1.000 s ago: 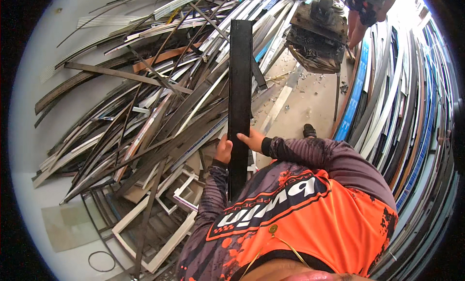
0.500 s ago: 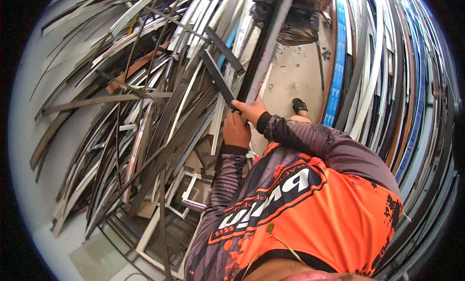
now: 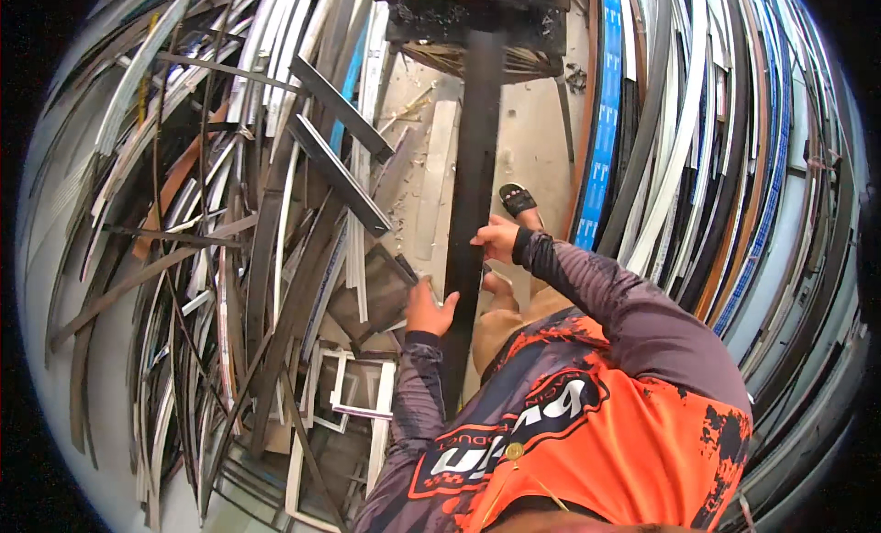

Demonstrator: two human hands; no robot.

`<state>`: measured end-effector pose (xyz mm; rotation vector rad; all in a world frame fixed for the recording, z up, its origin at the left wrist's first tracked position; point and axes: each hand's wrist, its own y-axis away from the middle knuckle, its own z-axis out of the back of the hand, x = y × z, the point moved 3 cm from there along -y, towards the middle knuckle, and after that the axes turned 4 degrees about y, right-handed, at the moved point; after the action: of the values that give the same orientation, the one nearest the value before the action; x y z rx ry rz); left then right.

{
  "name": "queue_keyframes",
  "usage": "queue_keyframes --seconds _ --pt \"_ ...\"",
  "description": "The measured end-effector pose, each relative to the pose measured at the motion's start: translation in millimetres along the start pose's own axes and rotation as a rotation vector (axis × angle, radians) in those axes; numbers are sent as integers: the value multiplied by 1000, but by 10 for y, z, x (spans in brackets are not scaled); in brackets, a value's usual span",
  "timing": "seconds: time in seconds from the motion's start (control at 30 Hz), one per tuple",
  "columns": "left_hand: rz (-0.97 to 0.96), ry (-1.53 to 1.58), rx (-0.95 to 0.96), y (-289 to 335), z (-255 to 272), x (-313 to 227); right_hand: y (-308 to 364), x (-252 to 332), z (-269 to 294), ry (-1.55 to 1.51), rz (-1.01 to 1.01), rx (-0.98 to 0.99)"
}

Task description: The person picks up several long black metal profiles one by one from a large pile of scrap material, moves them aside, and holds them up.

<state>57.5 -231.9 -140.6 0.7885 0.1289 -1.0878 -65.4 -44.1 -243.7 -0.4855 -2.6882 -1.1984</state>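
Note:
A long, dark, flat profile bar (image 3: 473,157) runs from the machine-like dark block at the top down to my body, its broad dark face up. My right hand (image 3: 499,240) is closed on the bar's right edge, fingertips on the dark face. My left hand (image 3: 429,309) is at the bar's left side, thumb stretched toward the edge and fingers apart; whether it touches the bar is hard to tell. Just beyond its fingertips is the end of a small dark strip (image 3: 406,269). Two short dark profile pieces, an upper one (image 3: 341,109) and a lower one (image 3: 340,175), lie left of the bar.
A dark, scrap-littered block (image 3: 528,23) stands at the far end. Heaped long profiles (image 3: 197,193) cover the left; more stand in rows on the right, including a blue-wrapped one (image 3: 603,120). White frame pieces (image 3: 335,386) lie at lower left. My sandalled foot (image 3: 518,201) is right of the bar.
The bar has turned from a tilted position, showing a pale side, to dark face up and nearly straight ahead. My hands have moved apart to opposite sides of it. The view has shifted.

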Motion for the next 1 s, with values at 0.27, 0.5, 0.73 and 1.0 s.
queue_keyframes --seconds 0.27,0.5,0.73,1.0 --pt "33 373 -3 -754 -787 -355 -244 967 371 295 205 -214" --pt "14 435 87 -1236 -1141 -633 -713 1999 966 809 594 -827" --pt "-73 455 24 -1424 -1250 -369 -817 1949 862 883 538 -836" --pt "-88 463 36 -1562 -1360 -342 -914 1937 1051 942 702 -908"
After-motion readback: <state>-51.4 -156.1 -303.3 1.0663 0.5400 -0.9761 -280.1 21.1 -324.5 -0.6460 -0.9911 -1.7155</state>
